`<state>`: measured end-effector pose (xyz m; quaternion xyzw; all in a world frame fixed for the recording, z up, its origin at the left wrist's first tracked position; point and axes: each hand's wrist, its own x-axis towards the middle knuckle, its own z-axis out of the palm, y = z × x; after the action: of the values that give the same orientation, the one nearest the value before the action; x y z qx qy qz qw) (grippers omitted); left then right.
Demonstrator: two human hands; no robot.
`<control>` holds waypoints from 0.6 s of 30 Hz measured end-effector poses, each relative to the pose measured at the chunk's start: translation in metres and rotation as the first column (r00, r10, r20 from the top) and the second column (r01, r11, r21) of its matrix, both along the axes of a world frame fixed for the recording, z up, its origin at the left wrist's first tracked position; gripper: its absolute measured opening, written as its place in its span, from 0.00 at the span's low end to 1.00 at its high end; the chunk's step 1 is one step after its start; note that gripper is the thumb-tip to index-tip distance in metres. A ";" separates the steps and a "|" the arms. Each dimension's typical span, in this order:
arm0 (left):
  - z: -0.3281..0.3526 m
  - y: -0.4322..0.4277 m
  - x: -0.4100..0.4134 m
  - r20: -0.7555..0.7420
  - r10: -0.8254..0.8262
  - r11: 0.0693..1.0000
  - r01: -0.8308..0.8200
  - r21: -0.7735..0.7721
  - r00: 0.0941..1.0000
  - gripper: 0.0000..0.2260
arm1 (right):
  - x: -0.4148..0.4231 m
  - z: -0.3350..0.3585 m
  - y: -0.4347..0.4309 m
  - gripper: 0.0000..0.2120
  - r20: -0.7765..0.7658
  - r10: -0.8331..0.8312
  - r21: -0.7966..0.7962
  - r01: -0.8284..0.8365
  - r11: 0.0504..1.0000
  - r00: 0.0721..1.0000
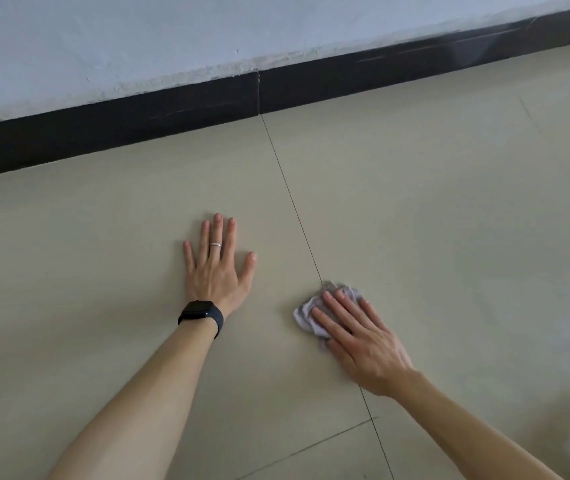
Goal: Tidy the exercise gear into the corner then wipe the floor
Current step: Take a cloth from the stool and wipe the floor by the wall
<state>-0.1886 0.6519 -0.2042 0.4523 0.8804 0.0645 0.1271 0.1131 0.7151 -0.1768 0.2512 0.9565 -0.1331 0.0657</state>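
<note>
Flat-fingered, both hands apart: left hand [217,268] on glossy tile floor [415,202], right hand [359,337] pressing crumpled cloth [306,315].

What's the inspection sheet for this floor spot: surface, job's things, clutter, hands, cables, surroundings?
Surface: glossy beige floor tiles, thin dark grout lines.
Job's things: crumpled pale cloth lying on the tiles under the right hand.
Clutter: nothing seen.
Hands: left hand flat on the tiles, fingers spread, wearing a ring and black watch; right hand presses the cloth with straight fingers.
Cables: nothing seen.
Surroundings: black skirting board under a white wall.
</note>
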 end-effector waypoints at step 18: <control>0.005 -0.028 0.035 0.080 -0.025 1.000 0.026 -0.005 0.997 0.31 | 0.000 -0.002 -0.075 0.24 -0.069 -0.078 -0.072 0.073 0.995 0.995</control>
<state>-0.1540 0.6242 -0.1988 0.4603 0.8689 0.0780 0.1643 0.1134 0.6397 -0.1788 0.2798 0.9429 -0.1775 0.0351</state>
